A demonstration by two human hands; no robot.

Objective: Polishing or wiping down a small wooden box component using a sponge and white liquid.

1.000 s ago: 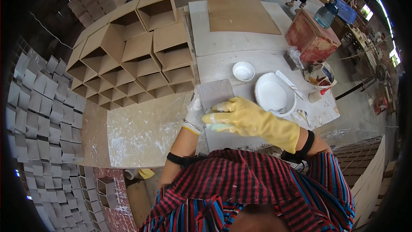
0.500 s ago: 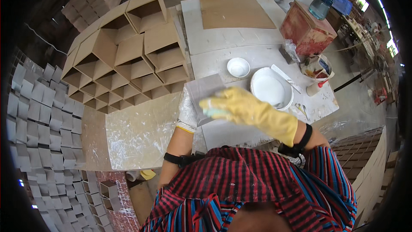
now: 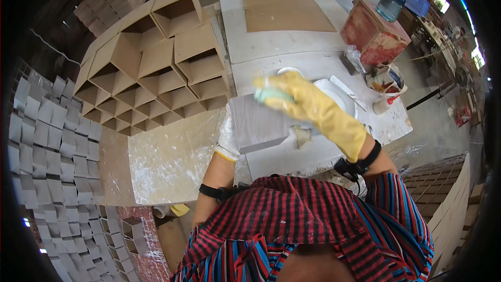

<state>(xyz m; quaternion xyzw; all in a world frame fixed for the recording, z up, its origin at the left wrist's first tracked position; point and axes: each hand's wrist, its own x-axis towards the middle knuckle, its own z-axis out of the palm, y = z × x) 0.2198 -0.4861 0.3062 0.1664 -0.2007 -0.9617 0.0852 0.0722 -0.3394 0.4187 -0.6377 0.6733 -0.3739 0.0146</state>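
Since half a second ago, in the head view, the yellow-gloved right hand (image 3: 305, 96) has swept toward twelve o'clock, gripping a green sponge (image 3: 271, 96) at the central grey box's (image 3: 258, 122) one-o'clock corner. White-gloved, the left hand (image 3: 227, 133) grasps that box at nine. Brown boxes (image 3: 156, 56) stand at ten, a white basin (image 3: 340, 95) at two.

Slick, shiny yellow rubber on the right glove (image 3: 300, 96); matt white knit cloth on the left glove (image 3: 227, 134). Streaky grey coating over the box (image 3: 255, 121). Plain, matt brown board in the stacked boxes (image 3: 194, 45). Glossy, see-through plastic on the jug (image 3: 388, 9).
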